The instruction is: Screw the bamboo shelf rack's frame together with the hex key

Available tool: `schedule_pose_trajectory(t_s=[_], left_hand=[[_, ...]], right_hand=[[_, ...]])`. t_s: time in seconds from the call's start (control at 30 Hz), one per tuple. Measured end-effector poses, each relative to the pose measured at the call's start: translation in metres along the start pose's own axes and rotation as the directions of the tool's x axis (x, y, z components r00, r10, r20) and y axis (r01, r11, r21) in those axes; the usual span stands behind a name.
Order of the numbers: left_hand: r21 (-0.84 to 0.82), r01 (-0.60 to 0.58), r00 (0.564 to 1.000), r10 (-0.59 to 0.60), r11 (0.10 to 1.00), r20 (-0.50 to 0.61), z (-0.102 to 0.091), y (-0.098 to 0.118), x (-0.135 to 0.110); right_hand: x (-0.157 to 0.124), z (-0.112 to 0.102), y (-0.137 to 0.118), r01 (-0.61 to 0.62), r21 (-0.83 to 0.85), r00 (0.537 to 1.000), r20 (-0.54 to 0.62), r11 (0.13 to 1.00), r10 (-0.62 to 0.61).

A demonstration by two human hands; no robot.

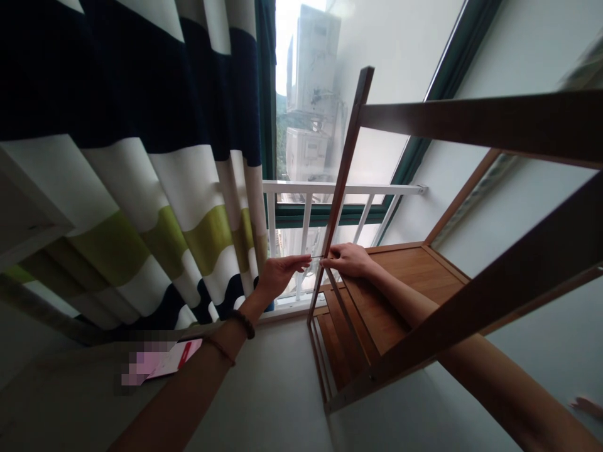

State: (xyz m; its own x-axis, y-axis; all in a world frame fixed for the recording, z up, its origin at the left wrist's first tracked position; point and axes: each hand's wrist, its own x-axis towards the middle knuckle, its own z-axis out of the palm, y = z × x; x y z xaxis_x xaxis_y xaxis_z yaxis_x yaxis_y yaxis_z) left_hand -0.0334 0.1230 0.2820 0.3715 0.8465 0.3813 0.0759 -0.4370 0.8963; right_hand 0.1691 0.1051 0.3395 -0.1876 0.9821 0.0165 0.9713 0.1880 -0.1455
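Note:
A brown wooden shelf rack (346,163) with several slatted or panelled boards stands in front of the window. My left hand (284,273) pinches a thin, dark rod (316,257) that looks like a hex key, its far end against the rack's left post. Opposite it, my right hand (351,258) is closed around the edge of the post and the middle shelf board (400,270). The right forearm reaches between the rack's side rails. Where the rod meets the wood is too small to make out.
Striped curtains (198,232) hang at left, beside a window with a white railing (306,187). A slanting rail (471,282) of the rack crosses close over my right arm. A pink and white packet (174,359) lies at lower left. Part of a bare foot or hand (586,405) shows at the right edge.

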Motion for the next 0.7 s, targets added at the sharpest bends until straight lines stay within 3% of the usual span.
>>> schedule_pose_trajectory(t_s=[0.1, 0.17, 0.33, 0.5, 0.7], left_hand=[[0.158, -0.087, 0.994, 0.095, 0.984, -0.044, 0.001, -0.003, 0.002], [0.124, -0.079, 0.994, 0.087, 0.989, -0.061, 0.004, -0.003, 0.002], [-0.212, 0.104, 0.986, -0.129, 0.972, -0.108, 0.012, -0.002, -0.001], [-0.151, 0.237, 0.969, -0.245, 0.96, -0.037, 0.009, 0.009, -0.004], [-0.317, 0.317, 0.945, -0.328, 0.894, 0.02, 0.007, 0.019, 0.002]], right_hand=[[0.0, 0.0, 0.0, -0.003, 0.002, 1.0, 0.005, 1.0, 0.003], [0.0, -0.001, -0.001, -0.009, -0.003, 1.0, 0.006, 1.0, 0.009], [-0.001, -0.002, -0.002, -0.013, -0.006, 1.0, 0.002, 1.0, 0.013], [-0.001, -0.002, -0.002, -0.016, -0.006, 1.0, 0.006, 1.0, 0.016], [0.0, 0.0, 0.0, 0.002, -0.006, 1.0, -0.004, 1.0, -0.002]])
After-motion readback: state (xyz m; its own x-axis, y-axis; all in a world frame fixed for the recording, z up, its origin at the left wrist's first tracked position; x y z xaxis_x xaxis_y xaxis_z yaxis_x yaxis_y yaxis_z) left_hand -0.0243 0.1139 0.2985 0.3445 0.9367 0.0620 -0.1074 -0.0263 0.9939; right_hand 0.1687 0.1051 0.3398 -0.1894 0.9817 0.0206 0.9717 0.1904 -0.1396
